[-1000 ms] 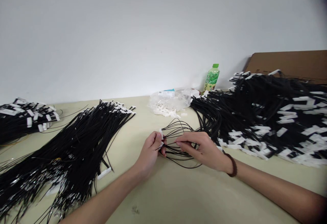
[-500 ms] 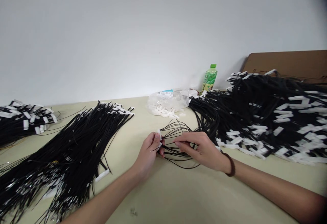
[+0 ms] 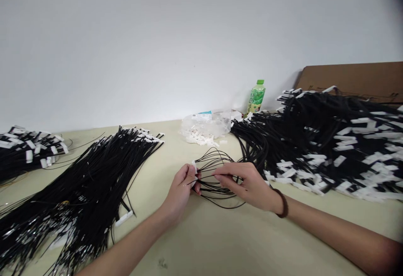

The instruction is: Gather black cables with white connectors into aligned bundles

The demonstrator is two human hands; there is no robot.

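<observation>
My left hand is closed around a white plastic connector, its thumb pressed on the near side. Thin black wires fan out from the connector to the right and bend in loops. My right hand, with a brown band at its wrist, pinches one black wire between thumb and forefinger. That wire's end reaches left toward the thumb of my left hand. Whether its tip sits in the connector is too small to tell. Both hands are just above the table.
Black wire bundles with white connectors lie at left, far left and right. Behind my hands is a clear bag with small white connectors. A green-capped bottle and brown cardboard stand by the wall.
The whole view has shifted slightly, with things sitting a little further left. My hands keep nearly the same grip on the connector and the wire.
</observation>
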